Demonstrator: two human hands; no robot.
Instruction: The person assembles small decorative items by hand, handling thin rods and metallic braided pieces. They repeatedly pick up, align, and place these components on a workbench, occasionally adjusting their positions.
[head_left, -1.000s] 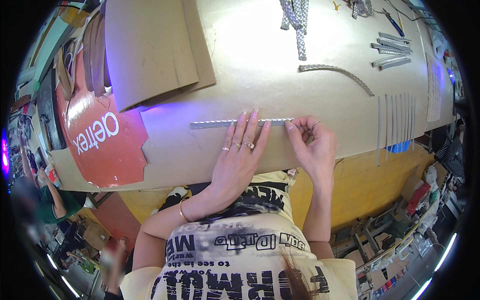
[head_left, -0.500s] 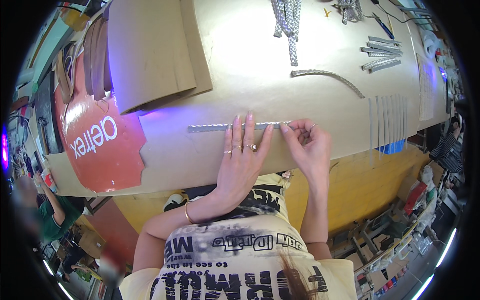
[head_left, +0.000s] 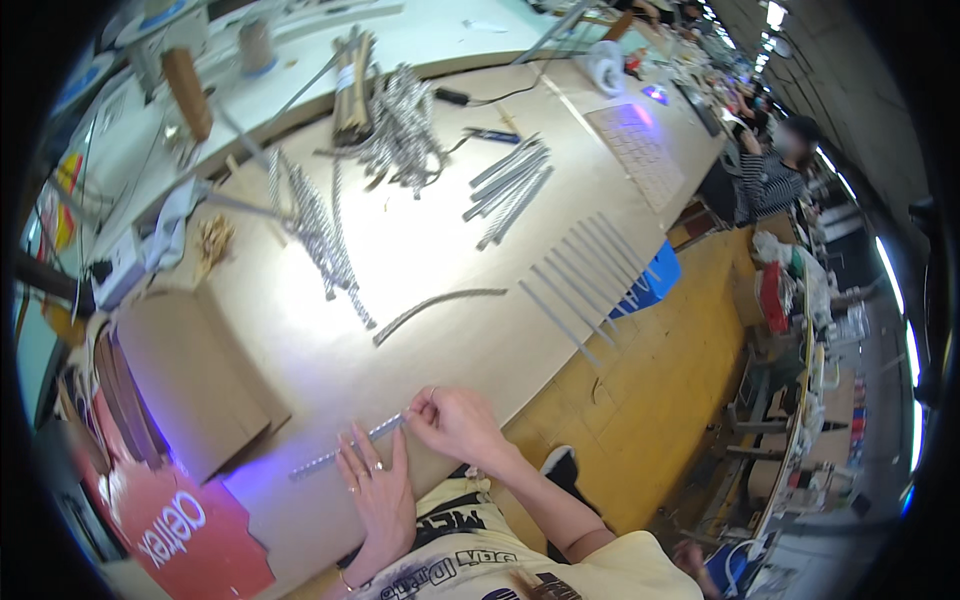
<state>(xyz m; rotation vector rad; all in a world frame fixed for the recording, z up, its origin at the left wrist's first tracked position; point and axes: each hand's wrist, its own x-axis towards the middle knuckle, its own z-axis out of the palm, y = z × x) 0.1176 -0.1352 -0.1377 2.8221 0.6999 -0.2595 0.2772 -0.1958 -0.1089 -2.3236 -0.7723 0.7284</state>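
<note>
A narrow silver braided strip (head_left: 313, 464) lies on the brown-papered table close in front of me. Across it rests my left hand (head_left: 382, 497), flat with its fingers apart, holding it down. My right hand (head_left: 455, 425) is closed in a pinch at the strip's right end, the fingertips partly hidden. Just beyond my hands a loose curved braided strip (head_left: 435, 301) lies by itself. Farther off are a bundle of braided strips (head_left: 312, 230), a tangled heap of them (head_left: 405, 125) and a small pile of short pieces (head_left: 510, 190).
Several thin grey strips (head_left: 570, 275) lie in a row over the table's right edge, above a blue bin (head_left: 655, 280). Folded brown board (head_left: 190, 380) and a red sheet (head_left: 215, 545) are at the left. Blue-handled snips (head_left: 492, 135) lie far back. A person (head_left: 770, 170) sits at the far right.
The view has swung to the right and farther up the table, so my hands appear lower and more to the left. Both hands keep their places on the braided strip.
</note>
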